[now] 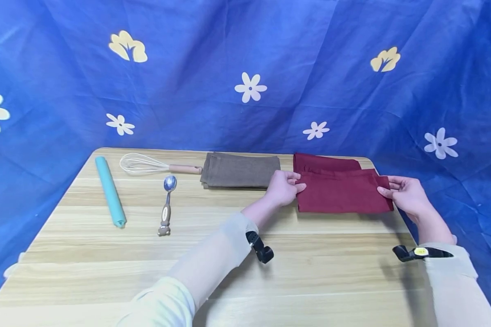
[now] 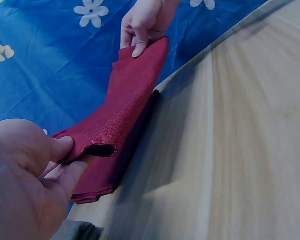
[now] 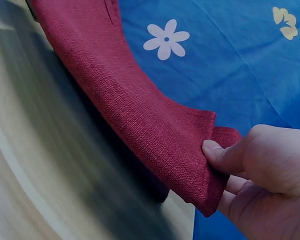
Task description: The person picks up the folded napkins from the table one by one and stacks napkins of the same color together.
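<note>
A folded dark red cloth (image 1: 343, 193) is stretched between my two hands, raised off the table with its shadow below. My left hand (image 1: 282, 188) pinches its left end between thumb and fingers. At the other end, my right hand (image 1: 410, 195) grips the corner, thumb (image 3: 215, 150) on top. Behind and beneath lies a second folded dark red cloth (image 1: 323, 161), partly hidden by the held one. In the left wrist view the layered edge of that lower cloth (image 2: 97, 187) shows under the held cloth, which opens in a small fold near my left fingers.
A folded grey-brown cloth (image 1: 243, 170) lies just left of my left hand. Further left are a whisk (image 1: 184, 169) with a pinkish handle, a spoon (image 1: 166, 211) and a rolled teal item (image 1: 110, 190). A blue flowered curtain (image 1: 196, 91) hangs behind the wooden table (image 1: 311, 272).
</note>
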`<state>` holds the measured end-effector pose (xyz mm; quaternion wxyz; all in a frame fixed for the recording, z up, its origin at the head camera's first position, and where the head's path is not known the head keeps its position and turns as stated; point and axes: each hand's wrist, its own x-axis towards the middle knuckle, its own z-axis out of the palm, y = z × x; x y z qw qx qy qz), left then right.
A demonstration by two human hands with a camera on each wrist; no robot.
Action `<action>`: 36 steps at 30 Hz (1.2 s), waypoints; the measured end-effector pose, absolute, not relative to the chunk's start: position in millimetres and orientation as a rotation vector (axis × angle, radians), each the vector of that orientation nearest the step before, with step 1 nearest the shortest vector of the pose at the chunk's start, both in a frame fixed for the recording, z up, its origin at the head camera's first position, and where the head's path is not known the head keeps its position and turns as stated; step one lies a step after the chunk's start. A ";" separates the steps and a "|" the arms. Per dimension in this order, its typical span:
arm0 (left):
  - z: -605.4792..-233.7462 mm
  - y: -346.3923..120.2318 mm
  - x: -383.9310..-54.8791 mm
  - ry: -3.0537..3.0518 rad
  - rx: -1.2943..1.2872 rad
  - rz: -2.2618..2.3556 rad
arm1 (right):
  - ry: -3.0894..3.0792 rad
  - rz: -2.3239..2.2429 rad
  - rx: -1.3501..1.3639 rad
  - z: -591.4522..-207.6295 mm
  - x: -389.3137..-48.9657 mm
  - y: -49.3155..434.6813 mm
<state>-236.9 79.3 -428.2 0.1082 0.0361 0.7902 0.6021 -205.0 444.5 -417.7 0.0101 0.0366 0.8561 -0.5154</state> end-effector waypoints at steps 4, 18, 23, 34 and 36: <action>-429.5 77.3 -247.9 2.313 0.065 1.799 | 2.691 -1.604 0.127 -418.2 -214.2 440.8; -437.4 82.7 -274.9 2.343 -0.048 1.782 | 2.701 -1.632 0.235 -430.9 -248.6 431.3; -444.4 86.1 -288.7 2.450 -0.007 1.680 | 2.680 -1.634 0.262 -437.1 -254.5 432.9; -454.6 91.1 -297.5 2.552 0.026 1.537 | 2.740 -1.592 0.341 -454.9 -269.8 437.9; -458.3 90.2 -297.9 2.564 0.058 1.519 | 2.755 -1.563 0.361 -460.0 -270.8 437.8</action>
